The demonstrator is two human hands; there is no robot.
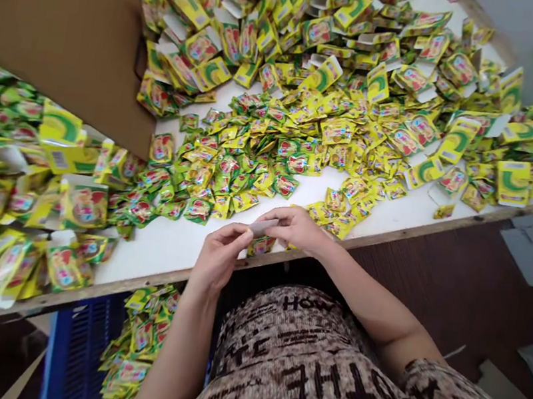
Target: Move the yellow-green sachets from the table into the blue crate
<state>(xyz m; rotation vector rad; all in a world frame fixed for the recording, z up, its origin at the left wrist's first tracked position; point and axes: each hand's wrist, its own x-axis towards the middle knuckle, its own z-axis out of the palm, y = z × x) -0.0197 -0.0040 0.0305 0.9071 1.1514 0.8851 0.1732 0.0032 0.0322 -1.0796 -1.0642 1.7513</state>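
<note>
At the table's front edge, both hands are closed on one small printed carton (262, 246), whose pale end flap faces up. My left hand (221, 253) pinches its left side with the thumb on the near face. From the right, my right hand (296, 228) has its fingers at the flap and covers much of the box. Just beyond the hands lie loose small sachets, green ones with red fruit prints (199, 209) and yellow ones (341, 204). Whether anything is inside the carton cannot be seen.
A big heap of yellow-green cartons (336, 15) covers the back of the white table (158, 246). More cartons (84, 201) lie at left beside a tall brown cardboard box (73, 14). Below the edge, a blue crate (80, 352) stands by several more packets (140, 341).
</note>
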